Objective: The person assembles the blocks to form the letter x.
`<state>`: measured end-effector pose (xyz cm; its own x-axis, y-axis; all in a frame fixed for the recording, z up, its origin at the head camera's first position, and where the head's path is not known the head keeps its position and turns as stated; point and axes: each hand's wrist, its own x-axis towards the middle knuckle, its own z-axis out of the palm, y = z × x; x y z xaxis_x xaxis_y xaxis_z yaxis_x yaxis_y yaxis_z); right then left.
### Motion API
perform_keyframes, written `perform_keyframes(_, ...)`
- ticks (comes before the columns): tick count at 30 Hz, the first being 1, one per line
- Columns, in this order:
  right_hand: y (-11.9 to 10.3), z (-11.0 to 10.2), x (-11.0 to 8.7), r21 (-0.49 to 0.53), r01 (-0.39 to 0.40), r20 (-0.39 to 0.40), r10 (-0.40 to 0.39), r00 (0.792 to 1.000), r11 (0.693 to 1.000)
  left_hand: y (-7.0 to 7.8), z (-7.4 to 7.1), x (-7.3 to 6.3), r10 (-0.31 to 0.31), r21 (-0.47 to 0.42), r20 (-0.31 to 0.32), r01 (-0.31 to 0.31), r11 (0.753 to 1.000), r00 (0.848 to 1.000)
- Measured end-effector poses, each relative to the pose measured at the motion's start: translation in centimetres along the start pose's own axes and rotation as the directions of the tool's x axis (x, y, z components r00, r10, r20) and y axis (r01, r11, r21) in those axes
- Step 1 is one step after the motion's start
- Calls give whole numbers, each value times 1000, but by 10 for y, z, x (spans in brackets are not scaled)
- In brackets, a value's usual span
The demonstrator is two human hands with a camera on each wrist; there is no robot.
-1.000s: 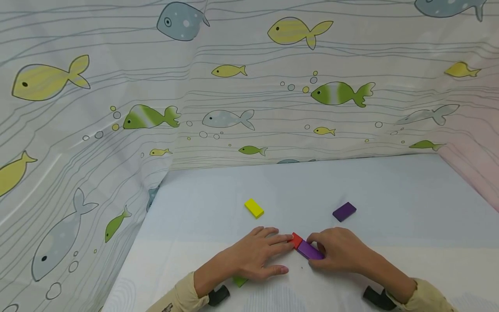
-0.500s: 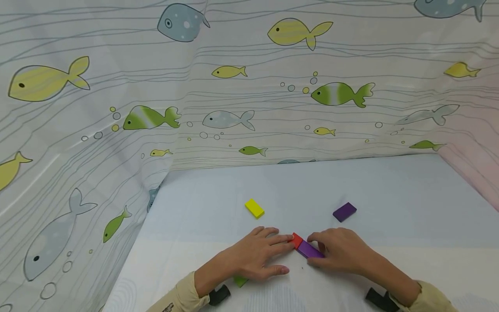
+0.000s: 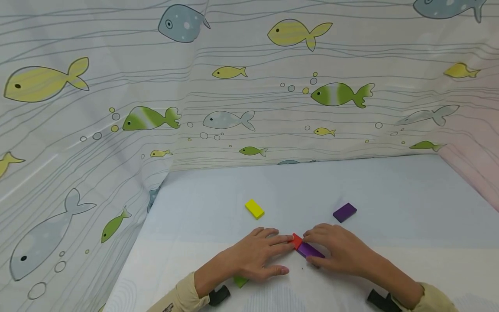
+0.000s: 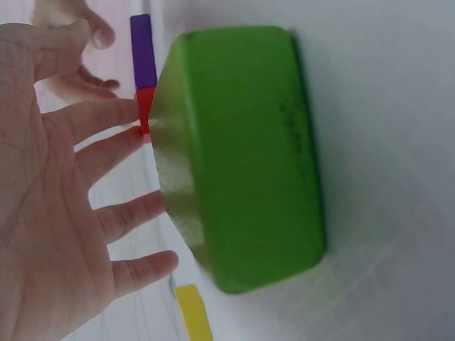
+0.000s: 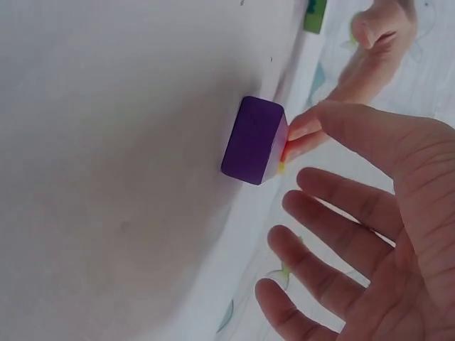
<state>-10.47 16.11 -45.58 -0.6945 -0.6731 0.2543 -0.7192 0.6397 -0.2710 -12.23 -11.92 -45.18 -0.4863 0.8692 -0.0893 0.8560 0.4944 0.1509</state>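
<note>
Here, the left hand (image 3: 259,255), spread, touches red block (image 3: 298,241); right hand (image 3: 339,250), spread, perhaps purple block (image 3: 310,250).

Red block (image 3: 297,241), partly covered by the left hand (image 3: 257,255), purple rectangular block (image 3: 310,250) abutting it end to end, both lying on the white surface (image 3: 448,264), aligned diagonally, right hand (image 3: 338,249) just beside the purple block, fingers extended.

The red block (image 3: 298,242) has a bright purple block (image 3: 309,250) against it. Beyond it lie a yellow block (image 3: 254,209) to the left and a darker purple block (image 3: 345,212) to the right; nearer, leftward, a green block (image 3: 240,281). Far behind it, the white curtain (image 3: 269,56) bears wavy grey lines and yellow, green and pale blue fish, some banded.
</note>
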Motion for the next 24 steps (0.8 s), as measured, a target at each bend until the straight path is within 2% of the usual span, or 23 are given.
perform_keyframes(6, -3, -2, 0, 20, 46, 45, -47, 998, 999, -1, 1, -1, 4, -4, -2, -4, 1000, 1000)
perform_keyframes(13, -1, 1, -2, 22, 87, 27, -88, 996, 996, 0, 0, -1, 7, -1, -13, -7, 1000, 1000)
perform_keyframes(24, -1, -1, -2, 42, 79, 62, -82, 995, 996, 1, -3, -1, -2, 0, -13, 2, 1000, 1000)
